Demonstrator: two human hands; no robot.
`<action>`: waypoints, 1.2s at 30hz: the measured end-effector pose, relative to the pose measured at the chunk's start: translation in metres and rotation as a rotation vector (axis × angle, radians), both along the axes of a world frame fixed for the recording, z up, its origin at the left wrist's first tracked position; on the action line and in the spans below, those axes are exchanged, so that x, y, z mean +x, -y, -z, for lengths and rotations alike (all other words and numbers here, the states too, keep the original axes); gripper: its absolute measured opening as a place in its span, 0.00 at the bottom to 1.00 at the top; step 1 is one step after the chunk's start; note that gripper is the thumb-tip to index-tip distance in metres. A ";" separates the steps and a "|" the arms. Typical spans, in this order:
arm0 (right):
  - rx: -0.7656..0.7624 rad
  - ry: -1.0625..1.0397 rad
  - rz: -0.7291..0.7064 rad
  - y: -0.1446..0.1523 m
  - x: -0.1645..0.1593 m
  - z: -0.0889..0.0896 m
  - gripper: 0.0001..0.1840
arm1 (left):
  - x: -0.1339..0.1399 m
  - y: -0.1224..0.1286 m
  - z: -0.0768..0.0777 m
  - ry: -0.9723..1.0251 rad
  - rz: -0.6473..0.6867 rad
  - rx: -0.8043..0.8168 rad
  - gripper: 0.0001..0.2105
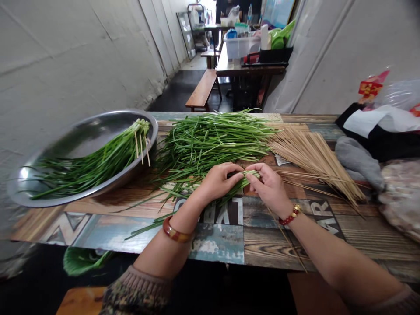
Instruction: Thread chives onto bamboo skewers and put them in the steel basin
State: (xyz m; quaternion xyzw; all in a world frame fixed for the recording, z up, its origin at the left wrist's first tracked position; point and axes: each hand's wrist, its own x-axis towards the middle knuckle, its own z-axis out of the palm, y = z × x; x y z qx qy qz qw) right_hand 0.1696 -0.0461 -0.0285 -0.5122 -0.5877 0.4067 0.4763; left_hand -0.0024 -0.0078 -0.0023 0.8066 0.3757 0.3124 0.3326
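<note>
Both hands meet over the table's middle around a small bunch of garlic chives [241, 187]. My left hand [220, 181] is closed on the stalks, its fingertips near the pale ends. My right hand [268, 186] pinches those ends from the other side. Thin bamboo skewers [289, 243] slant out below my right hand toward the front edge; whether one is in its fingers is hidden. A loose pile of chives [216, 135] lies just behind the hands. To its right, many bamboo skewers [311, 159] are fanned out on the table.
At the left, a metal basin [114, 194] holds chives [98, 164] with several skewers through their ends. A grey cloth [356, 159] and a filled plastic bag [402, 197] lie at the right. Behind stand a bench [202, 89] and another table with a plastic tub [241, 47].
</note>
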 end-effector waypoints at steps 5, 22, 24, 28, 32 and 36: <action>-0.023 0.032 -0.023 0.002 -0.001 0.000 0.16 | 0.002 0.002 0.004 -0.033 -0.023 -0.018 0.08; -0.041 0.058 -0.057 -0.001 -0.002 0.011 0.14 | -0.017 -0.013 0.000 -0.342 -0.465 0.494 0.12; -0.041 0.062 -0.060 -0.001 -0.002 0.010 0.14 | -0.018 -0.014 0.003 -0.445 -0.410 0.502 0.18; -0.042 0.080 -0.055 0.000 -0.003 0.007 0.13 | -0.016 -0.013 0.005 -0.518 -0.379 0.497 0.22; -0.038 0.087 -0.047 0.001 -0.004 0.004 0.12 | -0.014 -0.010 -0.001 -0.398 -0.325 0.605 0.18; -0.028 0.085 -0.031 0.001 -0.004 0.004 0.12 | -0.010 -0.008 0.001 -0.222 -0.204 0.590 0.12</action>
